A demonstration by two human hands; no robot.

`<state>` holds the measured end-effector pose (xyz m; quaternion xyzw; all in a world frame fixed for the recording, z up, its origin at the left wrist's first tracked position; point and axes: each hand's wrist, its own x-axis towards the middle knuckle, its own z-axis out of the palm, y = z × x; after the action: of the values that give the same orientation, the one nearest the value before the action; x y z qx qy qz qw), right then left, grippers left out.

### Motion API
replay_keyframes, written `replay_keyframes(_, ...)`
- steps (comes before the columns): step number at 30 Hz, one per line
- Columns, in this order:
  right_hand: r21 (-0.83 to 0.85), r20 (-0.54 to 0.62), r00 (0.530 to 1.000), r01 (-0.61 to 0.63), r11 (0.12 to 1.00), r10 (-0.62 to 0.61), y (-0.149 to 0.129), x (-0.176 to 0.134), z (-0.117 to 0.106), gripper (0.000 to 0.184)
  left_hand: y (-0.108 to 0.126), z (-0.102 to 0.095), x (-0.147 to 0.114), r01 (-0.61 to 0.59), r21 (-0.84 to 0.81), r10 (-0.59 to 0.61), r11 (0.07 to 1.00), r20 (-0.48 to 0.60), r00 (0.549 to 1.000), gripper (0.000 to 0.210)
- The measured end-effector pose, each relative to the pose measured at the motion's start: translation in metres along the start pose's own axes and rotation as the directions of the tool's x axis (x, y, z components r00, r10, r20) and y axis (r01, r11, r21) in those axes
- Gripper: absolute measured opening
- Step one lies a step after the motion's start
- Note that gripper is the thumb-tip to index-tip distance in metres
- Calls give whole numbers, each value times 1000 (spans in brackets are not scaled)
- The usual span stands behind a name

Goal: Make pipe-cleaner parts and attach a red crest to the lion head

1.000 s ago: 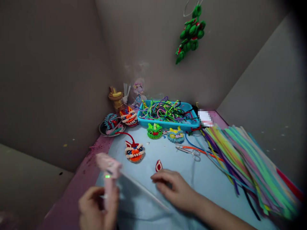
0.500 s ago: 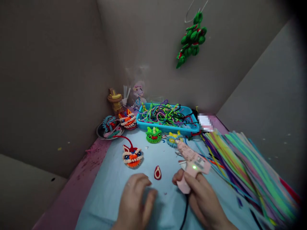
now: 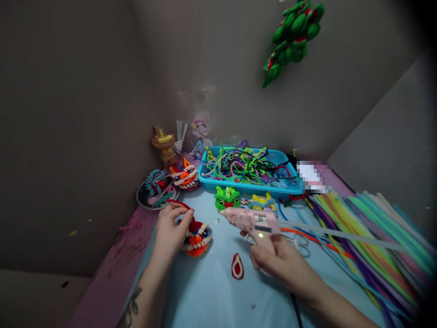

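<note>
In my right hand (image 3: 282, 262) is a pink hot glue gun (image 3: 254, 221), its nozzle pointing left and a green light glowing on its side. A clear glue stick (image 3: 341, 232) extends from its back. My left hand (image 3: 172, 225) is closed at the upper left of a red, orange and cream pipe-cleaner lion head (image 3: 198, 239), hiding that ear. A red pipe-cleaner stem (image 3: 184, 205) arches above it, behind my fingers. Between my hands a red and cream teardrop-shaped piece (image 3: 237, 266) lies on the light-blue cloth (image 3: 208, 296).
A blue tray (image 3: 252, 187) of tangled pipe cleaners stands at the back, behind a green animal head (image 3: 227, 199) and a blue-yellow one (image 3: 262, 202). Scissors (image 3: 302, 243) lie beyond my right hand. Pipe-cleaner bundles (image 3: 368, 241) spread right; a metal bowl (image 3: 146, 202) sits left.
My left hand has moved forward and left onto the lion head. My right hand has turned the glue gun more level, nozzle pointing left. The view has shifted slightly.
</note>
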<state>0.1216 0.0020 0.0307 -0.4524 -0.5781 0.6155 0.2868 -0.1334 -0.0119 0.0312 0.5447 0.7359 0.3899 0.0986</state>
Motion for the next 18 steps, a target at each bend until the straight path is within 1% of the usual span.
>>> replay_keyframes(2,12,12,999,-37,999,37,10,4,6,34,4,0,-3,-59,-35,58,998,-24,998,24)
replay_keyframes(5,-7,-10,996,-86,996,86,19,4,8,46,9,-4,-10,-157,-106,156,982,-18,988,22)
replay_keyframes(7,-40,33,998,-44,998,46,18,5,6,49,11,-7,-14,-210,-154,212,966,-4,977,18)
replay_keyframes(9,-78,112,993,31,997,-22,13,6,4,48,11,-7,-15,-252,-191,260,949,14,966,12)
replay_keyframes(12,-116,187,978,109,987,-86,2,10,3,45,10,-5,-18,-306,-226,325,925,48,945,12)
replay_keyframes(15,-136,242,963,154,979,-118,-6,11,5,45,9,-3,-20,-336,-254,365,907,74,928,15)
replay_keyframes(18,-181,277,955,163,970,-109,-11,11,6,47,10,-2,-23,-341,-294,384,893,102,918,17)
